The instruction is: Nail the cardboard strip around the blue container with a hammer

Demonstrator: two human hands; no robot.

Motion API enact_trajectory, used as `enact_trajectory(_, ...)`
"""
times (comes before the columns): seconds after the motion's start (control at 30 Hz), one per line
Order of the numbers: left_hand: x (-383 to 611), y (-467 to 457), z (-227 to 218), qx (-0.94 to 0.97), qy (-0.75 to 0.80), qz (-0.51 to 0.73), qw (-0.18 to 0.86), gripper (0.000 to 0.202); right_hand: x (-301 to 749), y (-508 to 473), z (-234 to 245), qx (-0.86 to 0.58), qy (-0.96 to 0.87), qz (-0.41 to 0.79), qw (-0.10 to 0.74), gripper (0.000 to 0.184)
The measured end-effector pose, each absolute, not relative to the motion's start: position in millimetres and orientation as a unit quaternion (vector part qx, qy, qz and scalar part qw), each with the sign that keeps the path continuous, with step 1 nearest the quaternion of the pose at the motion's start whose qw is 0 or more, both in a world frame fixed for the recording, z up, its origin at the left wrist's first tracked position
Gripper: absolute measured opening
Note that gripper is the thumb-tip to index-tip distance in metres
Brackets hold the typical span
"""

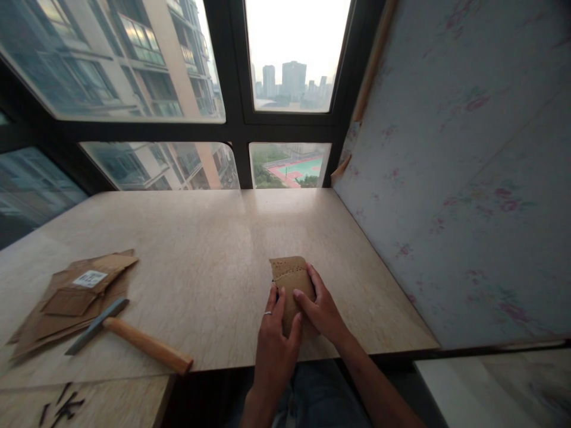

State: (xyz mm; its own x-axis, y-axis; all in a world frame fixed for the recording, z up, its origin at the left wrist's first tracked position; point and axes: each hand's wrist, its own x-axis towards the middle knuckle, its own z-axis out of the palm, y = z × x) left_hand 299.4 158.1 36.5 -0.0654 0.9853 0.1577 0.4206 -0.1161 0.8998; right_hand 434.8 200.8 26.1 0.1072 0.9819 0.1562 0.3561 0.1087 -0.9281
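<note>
A small brown cardboard piece (292, 276) is between my hands near the front edge of the tabletop. Uneven lines of small holes or marks run across its far end. My left hand (277, 324), with a ring on one finger, grips its left side, thumb over the near part. On the right side, my right hand (322, 306) has its thumb on the top face and its fingers along the edge. A bit of dark blue shows by the left fingertips; what it belongs to is hidden.
At the left, a hammer (147, 345) with a wooden handle lies beside stacked flattened cardboard (62, 297) bearing a white label. Dark strips (66, 407) sit at the lower left. Windows (241, 125) stand behind the tabletop (214, 238); a floral-papered wall (468, 178) bounds the right.
</note>
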Motion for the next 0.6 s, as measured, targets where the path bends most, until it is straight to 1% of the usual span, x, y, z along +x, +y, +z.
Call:
enact_trajectory(0.2, 301.0, 156.1, 35.1, 0.593, 0.594, 0.446, 0.31, 0.047, 436.7, 201.1, 23.3, -0.576, -0.573, 0.339, 0.476, 0.06)
enact_trajectory(0.37, 300.1, 158.9, 35.4, 0.596, 0.595, 0.433, 0.321, 0.054, 434.0, 201.6, 23.1, -0.563, -0.582, 0.346, 0.475, 0.055)
enact_trajectory(0.6, 302.3, 171.3, 28.8, 0.6, 0.585, 0.443, 0.32, 0.054, 430.5, 208.1, 18.0, -0.564, -0.568, 0.336, 0.497, 0.054)
